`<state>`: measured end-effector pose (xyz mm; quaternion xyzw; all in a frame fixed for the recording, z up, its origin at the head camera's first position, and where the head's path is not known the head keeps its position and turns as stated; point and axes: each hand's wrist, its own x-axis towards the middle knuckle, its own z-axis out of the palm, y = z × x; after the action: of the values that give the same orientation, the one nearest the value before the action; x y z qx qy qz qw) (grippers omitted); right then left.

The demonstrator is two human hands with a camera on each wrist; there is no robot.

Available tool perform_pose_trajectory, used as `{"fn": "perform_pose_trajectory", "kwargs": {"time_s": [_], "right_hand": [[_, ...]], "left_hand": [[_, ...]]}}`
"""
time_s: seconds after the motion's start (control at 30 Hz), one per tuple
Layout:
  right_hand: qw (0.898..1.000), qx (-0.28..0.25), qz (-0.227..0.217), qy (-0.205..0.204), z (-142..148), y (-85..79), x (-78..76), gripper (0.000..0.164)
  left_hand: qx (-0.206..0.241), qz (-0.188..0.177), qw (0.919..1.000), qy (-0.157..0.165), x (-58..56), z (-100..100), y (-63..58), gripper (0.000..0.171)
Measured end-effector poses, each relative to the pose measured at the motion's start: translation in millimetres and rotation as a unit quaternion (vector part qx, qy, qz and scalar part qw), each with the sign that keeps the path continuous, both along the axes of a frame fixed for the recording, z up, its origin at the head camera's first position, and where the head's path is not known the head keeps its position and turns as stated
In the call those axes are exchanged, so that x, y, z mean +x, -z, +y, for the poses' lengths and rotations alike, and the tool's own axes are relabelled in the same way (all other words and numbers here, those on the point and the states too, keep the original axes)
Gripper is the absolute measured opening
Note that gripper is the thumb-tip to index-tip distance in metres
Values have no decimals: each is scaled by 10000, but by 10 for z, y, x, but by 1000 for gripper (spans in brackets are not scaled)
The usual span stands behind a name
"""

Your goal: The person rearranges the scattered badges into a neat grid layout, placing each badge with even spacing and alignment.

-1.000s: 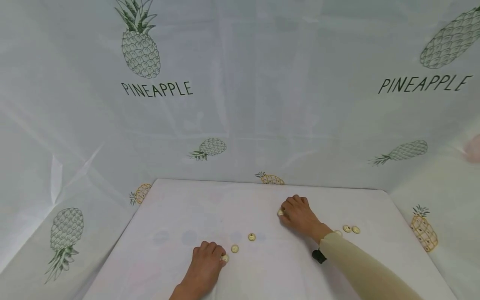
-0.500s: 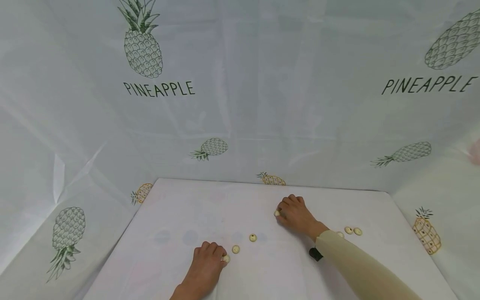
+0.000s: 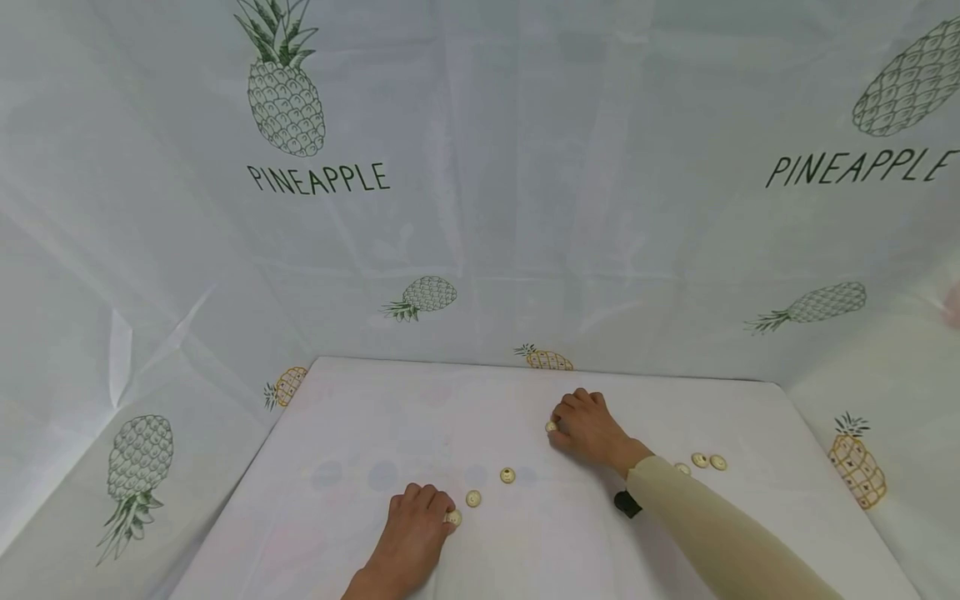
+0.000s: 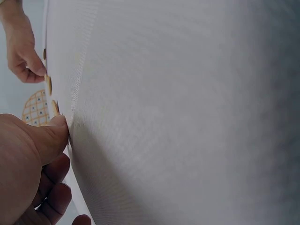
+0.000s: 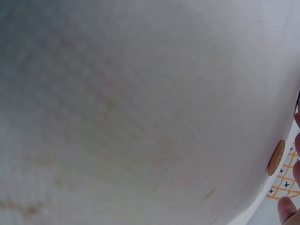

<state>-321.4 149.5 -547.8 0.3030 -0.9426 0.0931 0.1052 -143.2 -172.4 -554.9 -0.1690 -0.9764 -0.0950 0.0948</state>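
Note:
Near the front of the white table, my left hand [image 3: 412, 529] holds a small pale round disc [image 3: 453, 517] at its fingertips. Just right of it lie two similar discs, a near one [image 3: 473, 498] and a farther one [image 3: 507, 475] with a dark mark on its face. Toward the back, my right hand [image 3: 592, 429] pinches another disc [image 3: 551, 426] between thumb and fingers, low over the table. In the left wrist view the thumb [image 4: 54, 136] hides most of what the left hand holds. Only the right hand's fingertips [image 5: 296, 173] show in the right wrist view, beside a brown disc [image 5: 277, 158].
Several more discs lie right of the right forearm, among them a marked one [image 3: 700, 459] and one at the outer end [image 3: 718, 462]. A black object [image 3: 627, 503] sits at the right wrist. White pineapple-print sheeting [image 3: 487, 208] surrounds the table [image 3: 360, 417].
My right hand has slid slightly left across the table with its disc. The left hand stays in place with its own disc. The head view has shifted a little.

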Motion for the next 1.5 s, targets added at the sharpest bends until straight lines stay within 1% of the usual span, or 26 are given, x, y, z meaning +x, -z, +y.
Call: {"fn": "perform_pose_trajectory", "kwargs": {"time_s": [0.17, 0.33, 0.53, 0.67, 0.8, 0.9, 1.07, 1.13, 1.33, 1.5], "right_hand": [[9999, -49, -76, 67, 1, -24, 12, 17], [9999, -68, -108, 25, 2, -27, 14, 15], [10000, 2, 7, 26, 34, -27, 20, 17], [9998, 25, 99, 181, 132, -48, 46, 18], [9989, -151, 178, 414, 284, -90, 97, 14], [9977, -332, 268, 519, 422, -134, 152, 14], [9959, -461, 436, 638, 708, -187, 270, 15], [9950, -480, 496, 715, 846, -207, 336, 17], [9922, -536, 583, 959, 1270, -287, 570, 19], [9897, -487, 796, 1088, 1566, -283, 784, 19]], "left_hand": [[-19, 68, 10000, 18, -5, 0, 9, 23], [-53, 2, 10000, -1, -10, 1, 22, 23], [-32, -14, 10000, -37, -21, -8, 51, 24], [-6, 16, 10000, -7, -20, 3, 55, 24], [3, -17, 10000, 35, -14, 11, 53, 23], [2, -18, 10000, 33, -11, 6, 49, 23], [-20, 7, 10000, -46, -3, -13, 49, 23], [-26, -13, 10000, -68, 3, -10, 38, 23], [-51, -250, 9996, -152, 16, 23, -19, 20], [-47, -424, 9988, -256, 30, 60, -55, 19]]}}
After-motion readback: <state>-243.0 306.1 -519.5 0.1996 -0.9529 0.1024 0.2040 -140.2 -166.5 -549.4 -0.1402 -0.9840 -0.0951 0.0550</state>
